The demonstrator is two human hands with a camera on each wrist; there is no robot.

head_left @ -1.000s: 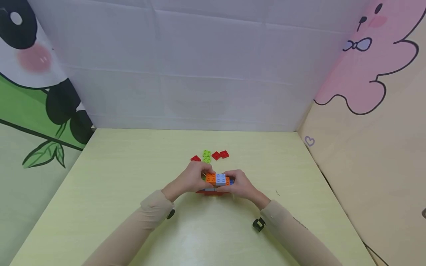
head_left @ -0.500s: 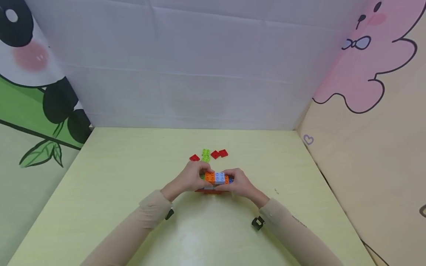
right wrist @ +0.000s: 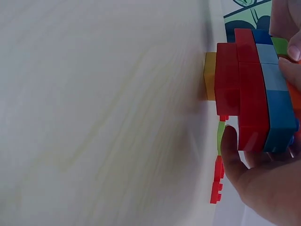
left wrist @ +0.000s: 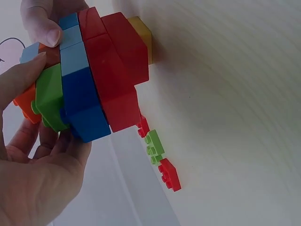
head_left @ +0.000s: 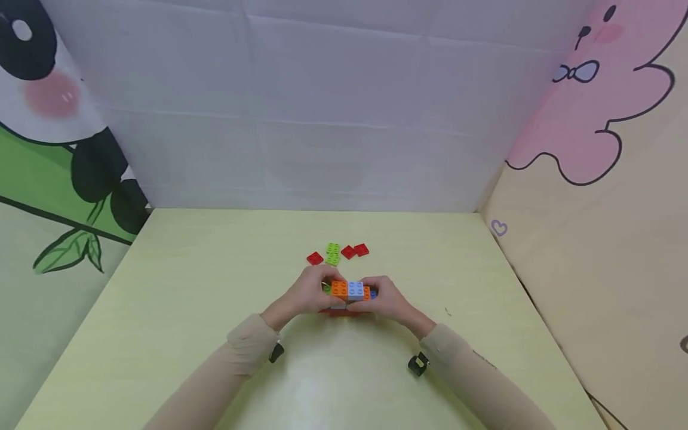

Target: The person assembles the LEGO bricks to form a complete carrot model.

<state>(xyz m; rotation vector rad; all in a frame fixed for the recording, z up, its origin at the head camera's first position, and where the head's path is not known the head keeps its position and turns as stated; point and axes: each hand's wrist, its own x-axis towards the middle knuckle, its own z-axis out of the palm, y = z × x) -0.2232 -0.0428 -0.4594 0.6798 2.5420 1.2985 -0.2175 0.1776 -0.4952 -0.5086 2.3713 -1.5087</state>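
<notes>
A stack of toy building blocks (head_left: 355,291) is between both hands, wider at its upper layers than at its base. Orange and light blue blocks top it in the head view. Under them, the left wrist view shows a green block (left wrist: 50,96), a blue layer (left wrist: 84,103), red layers (left wrist: 110,70) and a yellow block (left wrist: 143,37) at the table. My left hand (head_left: 310,291) grips the stack's left end, thumb on the near side and fingers behind. From the other end my right hand (head_left: 391,300) holds it the same way, thumb over the light blue blocks.
Behind the stack lie loose blocks on the pale table (head_left: 215,263): a red one (head_left: 315,258) at left, light green ones (head_left: 332,254) in the middle, and two red ones (head_left: 355,251) at right. A white sheet (head_left: 322,149) hangs beyond the far edge.
My left hand has lowered slightly on the stack, so the loose red block behind it shows more fully. My right hand keeps its hold with hardly any movement.
</notes>
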